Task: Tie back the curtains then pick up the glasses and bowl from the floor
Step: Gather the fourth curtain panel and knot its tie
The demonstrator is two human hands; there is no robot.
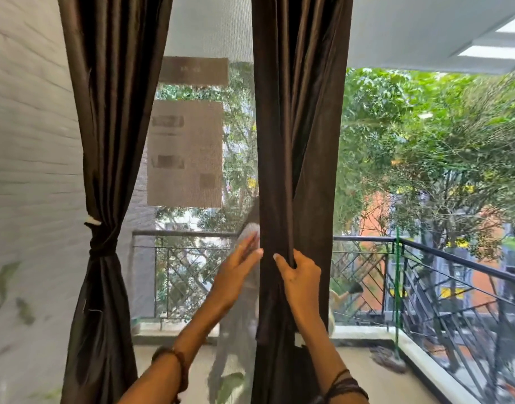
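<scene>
A person's right hand (301, 279) grips a gathered fold of the loose brown curtain (297, 158), fingers (298, 259) curled round the cloth, while the left hand (235, 269) lies flat with straight fingers against the sheer mesh curtain (209, 39) just left of that fold. Well to the left of both hands, a second brown curtain (104, 141) hangs already cinched by a tieback (100, 246) (beside a white brick wall (26, 141)). Beyond the fingers runs a balcony railing (454, 258); glasses and bowl are out of view.
</scene>
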